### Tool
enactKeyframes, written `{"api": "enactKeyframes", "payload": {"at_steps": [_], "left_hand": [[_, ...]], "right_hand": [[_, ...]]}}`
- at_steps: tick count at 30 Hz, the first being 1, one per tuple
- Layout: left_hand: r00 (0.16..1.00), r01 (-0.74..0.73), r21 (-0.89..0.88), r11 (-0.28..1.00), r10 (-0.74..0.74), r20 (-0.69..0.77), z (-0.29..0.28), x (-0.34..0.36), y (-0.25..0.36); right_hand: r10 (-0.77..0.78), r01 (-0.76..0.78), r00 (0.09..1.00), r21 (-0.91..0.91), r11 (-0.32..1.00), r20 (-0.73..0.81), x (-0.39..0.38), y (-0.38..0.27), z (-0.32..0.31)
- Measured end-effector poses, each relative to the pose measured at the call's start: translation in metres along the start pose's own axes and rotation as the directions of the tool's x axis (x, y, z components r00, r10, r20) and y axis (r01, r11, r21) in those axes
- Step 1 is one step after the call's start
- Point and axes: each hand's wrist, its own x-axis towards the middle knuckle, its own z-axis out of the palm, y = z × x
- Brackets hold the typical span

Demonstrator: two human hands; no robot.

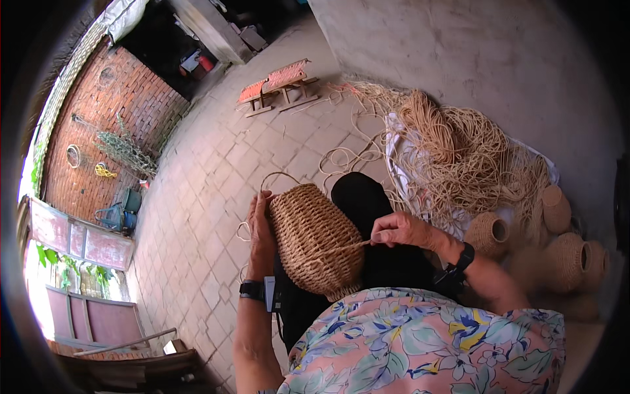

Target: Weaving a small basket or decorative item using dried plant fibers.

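Observation:
A tan woven basket (314, 236) with rounded sides lies across my lap, its narrower end toward my body. My left hand (261, 230) rests along the basket's left side, fingers stretched up toward its far rim. To the right of the basket, my right hand (400, 230) is closed in a pinch on a strand of cord (351, 247), which runs taut across the basket's wall. Another loop of cord arches up beyond the far rim, near my left fingertips.
A big heap of loose cord (453, 151) lies on white sheeting at the right, by the wall. Several finished-looking woven baskets (489, 234) stand below it. Two low stools (285, 79) with orange woven seats are ahead on the paved floor (216, 190). Loose cord trails toward my knees.

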Motion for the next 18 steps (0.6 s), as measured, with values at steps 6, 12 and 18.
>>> {"api": "enactKeyframes", "payload": {"at_steps": [6, 12, 18], "left_hand": [[0.996, -0.089, 0.19, 0.978, 0.088, 0.012, -0.009, 0.005, -0.005], [0.999, -0.033, 0.091, 0.995, 0.03, 0.039, -0.002, 0.005, -0.006], [0.959, -0.282, 0.473, 0.835, 0.236, 0.156, 0.0, 0.006, -0.004]], "right_hand": [[0.007, -0.019, 0.991, -0.092, 0.996, -0.136, -0.016, -0.008, -0.025], [-0.02, -0.074, 0.927, -0.236, 0.969, -0.374, -0.037, 0.012, -0.088], [-0.168, -0.087, 0.818, -0.407, 0.909, -0.551, -0.063, 0.007, -0.121]]}}
